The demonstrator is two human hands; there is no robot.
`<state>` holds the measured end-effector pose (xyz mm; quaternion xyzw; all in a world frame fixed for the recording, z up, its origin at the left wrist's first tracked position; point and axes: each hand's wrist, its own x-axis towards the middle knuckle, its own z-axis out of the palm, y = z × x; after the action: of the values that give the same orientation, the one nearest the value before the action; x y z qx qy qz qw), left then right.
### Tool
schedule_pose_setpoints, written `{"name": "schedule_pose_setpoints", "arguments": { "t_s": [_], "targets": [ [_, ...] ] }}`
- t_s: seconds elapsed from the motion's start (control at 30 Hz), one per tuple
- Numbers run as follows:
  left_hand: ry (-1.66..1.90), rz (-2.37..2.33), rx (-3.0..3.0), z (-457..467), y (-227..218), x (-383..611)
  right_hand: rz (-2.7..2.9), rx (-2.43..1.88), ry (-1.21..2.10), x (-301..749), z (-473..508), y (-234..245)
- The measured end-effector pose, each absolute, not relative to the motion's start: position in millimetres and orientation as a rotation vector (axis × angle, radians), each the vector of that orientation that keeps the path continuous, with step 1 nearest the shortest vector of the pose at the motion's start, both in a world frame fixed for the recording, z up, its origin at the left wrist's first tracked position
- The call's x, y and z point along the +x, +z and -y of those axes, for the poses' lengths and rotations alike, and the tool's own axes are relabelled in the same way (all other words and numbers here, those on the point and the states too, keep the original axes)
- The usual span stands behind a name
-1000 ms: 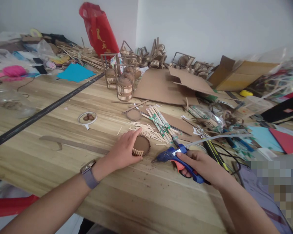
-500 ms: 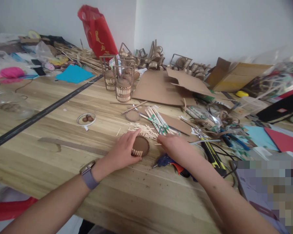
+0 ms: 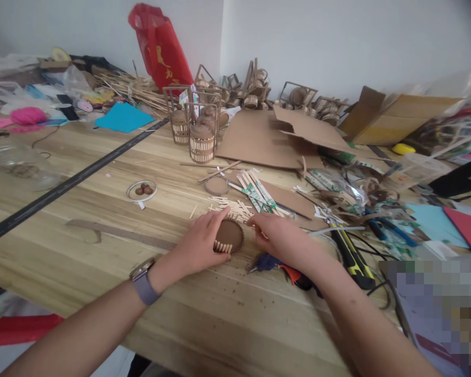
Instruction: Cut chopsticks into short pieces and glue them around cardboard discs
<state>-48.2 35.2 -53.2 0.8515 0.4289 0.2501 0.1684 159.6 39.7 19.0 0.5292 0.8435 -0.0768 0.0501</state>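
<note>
My left hand (image 3: 202, 238) wraps round the left side of a round brown cardboard base (image 3: 231, 233), thumb at its near edge and fingers at the far side. A row of short pale wooden sticks (image 3: 223, 246) stands along the near rim, beside my thumb. My right hand (image 3: 277, 233) is just right of the base, fingers curled in a pinch; whatever is between the fingertips is too small to make out. A heap of loose short sticks (image 3: 235, 208) lies behind the base. Partly under my right wrist lies a blue glue gun (image 3: 266, 262).
Behind stand small stick-sided baskets (image 3: 202, 144) with tall handles. A cardboard sheet (image 3: 255, 139), wrapped sticks (image 3: 255, 188) and a yellow-black cutter (image 3: 349, 256) lie on the right. To the left are a ring (image 3: 142, 191) with brown balls and a cardboard strip (image 3: 118, 230).
My right hand has moved slightly left, closer to the base, and its fingers are more curled. My left hand keeps its hold on the base. The view has shifted a little.
</note>
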Motion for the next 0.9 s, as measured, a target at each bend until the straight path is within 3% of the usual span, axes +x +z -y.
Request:
{"name": "schedule_pose_setpoints", "arguments": {
  "t_s": [0.17,0.27,0.9],
  "targets": [
    [0.685,-1.242,2.367,-35,-50,-48,-2.805,1.643,-0.908,157,-30,23],
    [0.716,-1.214,2.363,-36,-52,-49,-2.769,1.628,-1.104,153,-28,14],
    [0.715,-1.205,2.418,-36,-52,-49,-2.698,1.658,-0.805,134,-24,3]
  ]
}}
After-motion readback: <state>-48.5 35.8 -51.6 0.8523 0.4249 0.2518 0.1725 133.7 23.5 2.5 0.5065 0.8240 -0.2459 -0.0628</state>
